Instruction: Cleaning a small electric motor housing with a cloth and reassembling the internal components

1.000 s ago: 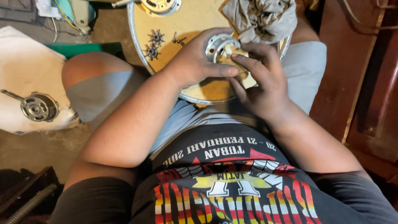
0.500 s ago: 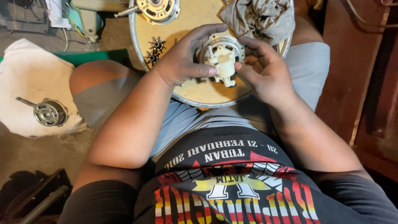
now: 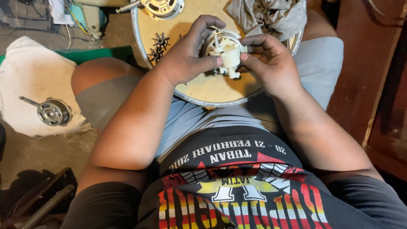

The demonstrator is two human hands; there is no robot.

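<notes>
Both my hands hold a small round motor housing with a cream plastic gear part [image 3: 226, 51] on its face, above a round metal tray [image 3: 199, 91] resting on my lap. My left hand [image 3: 186, 55] wraps its left side, thumb pressed against the plastic part. My right hand [image 3: 271, 63] grips its right side with the fingertips. The metal body underneath is mostly hidden by my fingers.
On the tray lie a crumpled grey rag [image 3: 267, 17], two small dark toothed gears [image 3: 159, 46] and a motor with a shaft [image 3: 159, 6] at the far rim. Another motor [image 3: 51, 111] rests on a white cloth [image 3: 25, 85] at left. A wooden panel [image 3: 373, 85] stands at right.
The part has been turned in my hands, so its cream plastic face now shows. My right fingers slid from on top of it to its right side.
</notes>
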